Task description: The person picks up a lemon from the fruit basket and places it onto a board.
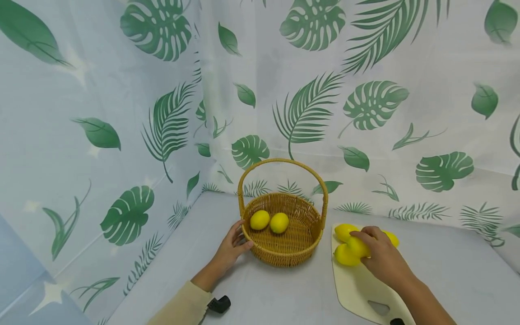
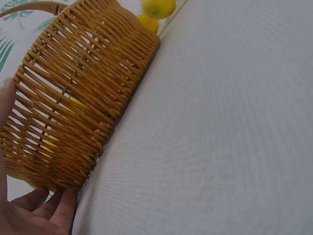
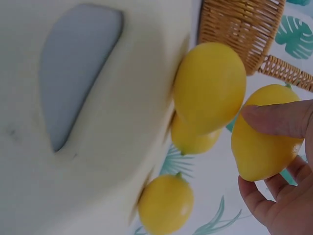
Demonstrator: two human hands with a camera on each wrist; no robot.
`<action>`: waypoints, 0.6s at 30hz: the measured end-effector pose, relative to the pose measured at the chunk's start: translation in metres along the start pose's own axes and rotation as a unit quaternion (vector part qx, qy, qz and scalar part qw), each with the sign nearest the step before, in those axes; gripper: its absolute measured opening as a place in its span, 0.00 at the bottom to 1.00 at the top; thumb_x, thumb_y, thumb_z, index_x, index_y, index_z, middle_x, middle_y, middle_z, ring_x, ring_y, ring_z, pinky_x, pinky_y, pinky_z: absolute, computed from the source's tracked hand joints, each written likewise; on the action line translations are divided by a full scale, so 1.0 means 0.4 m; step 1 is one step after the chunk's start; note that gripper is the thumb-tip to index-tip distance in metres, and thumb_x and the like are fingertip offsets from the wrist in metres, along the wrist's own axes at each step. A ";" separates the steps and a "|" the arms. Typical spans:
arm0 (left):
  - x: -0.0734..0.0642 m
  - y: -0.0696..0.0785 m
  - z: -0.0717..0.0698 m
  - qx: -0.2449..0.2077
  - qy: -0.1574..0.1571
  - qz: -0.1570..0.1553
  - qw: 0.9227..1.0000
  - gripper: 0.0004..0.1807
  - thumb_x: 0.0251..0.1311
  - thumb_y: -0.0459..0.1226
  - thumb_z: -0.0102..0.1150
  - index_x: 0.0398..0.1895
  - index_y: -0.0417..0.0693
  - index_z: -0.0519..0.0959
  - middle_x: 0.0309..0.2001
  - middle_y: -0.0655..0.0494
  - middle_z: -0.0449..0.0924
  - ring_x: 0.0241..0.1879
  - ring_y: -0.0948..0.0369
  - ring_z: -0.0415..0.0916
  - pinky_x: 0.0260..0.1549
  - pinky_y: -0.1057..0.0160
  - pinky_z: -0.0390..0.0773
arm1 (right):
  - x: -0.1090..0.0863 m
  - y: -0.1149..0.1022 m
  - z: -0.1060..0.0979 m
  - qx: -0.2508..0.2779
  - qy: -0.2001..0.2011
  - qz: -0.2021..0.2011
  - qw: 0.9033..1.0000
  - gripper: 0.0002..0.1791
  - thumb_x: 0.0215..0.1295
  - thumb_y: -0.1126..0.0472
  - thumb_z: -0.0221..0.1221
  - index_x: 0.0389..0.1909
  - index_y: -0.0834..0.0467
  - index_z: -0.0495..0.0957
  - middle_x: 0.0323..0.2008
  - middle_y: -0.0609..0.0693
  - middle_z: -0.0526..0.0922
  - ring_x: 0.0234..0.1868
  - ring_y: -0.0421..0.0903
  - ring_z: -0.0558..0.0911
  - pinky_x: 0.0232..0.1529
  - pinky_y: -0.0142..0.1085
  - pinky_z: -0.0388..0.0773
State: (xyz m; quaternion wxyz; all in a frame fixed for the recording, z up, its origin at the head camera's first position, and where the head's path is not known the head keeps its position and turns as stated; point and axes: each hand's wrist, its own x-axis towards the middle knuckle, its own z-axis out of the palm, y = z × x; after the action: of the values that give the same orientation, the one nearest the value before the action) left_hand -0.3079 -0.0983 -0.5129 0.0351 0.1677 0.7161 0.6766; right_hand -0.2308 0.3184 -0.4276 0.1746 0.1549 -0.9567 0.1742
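A round wicker basket [image 1: 284,253] with a tall hoop handle stands on the table, and two lemons [image 1: 260,220] lie inside it on the left. My left hand [image 1: 229,253] holds the basket's left side, thumb toward the front and fingers round the outer wall. To the right, my right hand [image 1: 383,255] grips a lemon [image 3: 266,132] between thumb and fingers, raised above a cream cutting board [image 1: 349,289]. Three more lemons rest on the board: one at the front [image 3: 210,88], one behind it [image 3: 195,139], and one farther right [image 3: 166,203].
The cutting board has a cut-out handle hole [image 1: 378,308] near its front end. A pale cloth covers the table [image 1: 280,293]. Leaf-printed curtains [image 1: 260,113] enclose the left and back sides, close behind the basket.
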 end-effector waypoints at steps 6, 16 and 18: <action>-0.002 0.004 0.000 -0.003 -0.003 0.000 1.000 0.41 0.64 0.37 0.63 0.76 0.58 0.53 0.73 0.42 0.52 0.69 0.47 0.56 0.61 0.49 0.66 | -0.025 0.035 -0.005 0.008 0.000 0.026 1.000 0.34 0.44 0.77 0.67 0.58 0.59 0.76 0.52 0.60 0.69 0.49 0.62 0.71 0.46 0.62 0.74; -0.001 -0.002 -0.002 0.006 -0.005 0.007 1.000 0.44 0.62 0.43 0.66 0.77 0.57 0.52 0.73 0.40 0.51 0.69 0.44 0.56 0.61 0.47 0.66 | -0.054 0.074 -0.010 0.013 -0.001 0.039 0.999 0.35 0.42 0.77 0.68 0.57 0.60 0.76 0.51 0.62 0.69 0.49 0.65 0.70 0.47 0.66 0.71; 0.001 -0.003 -0.002 0.005 -0.005 0.003 1.000 0.44 0.62 0.43 0.65 0.77 0.57 0.51 0.73 0.40 0.51 0.69 0.44 0.55 0.61 0.47 0.66 | -0.058 0.080 -0.009 0.011 -0.004 0.042 0.999 0.35 0.41 0.77 0.68 0.57 0.61 0.76 0.50 0.62 0.69 0.48 0.65 0.70 0.46 0.65 0.71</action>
State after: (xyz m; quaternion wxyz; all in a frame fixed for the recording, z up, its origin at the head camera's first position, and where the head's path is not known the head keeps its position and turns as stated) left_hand -0.3087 -0.0990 -0.5138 0.0362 0.1735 0.7187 0.6723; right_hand -0.2204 0.3538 -0.4425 0.1619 0.1169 -0.9609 0.1916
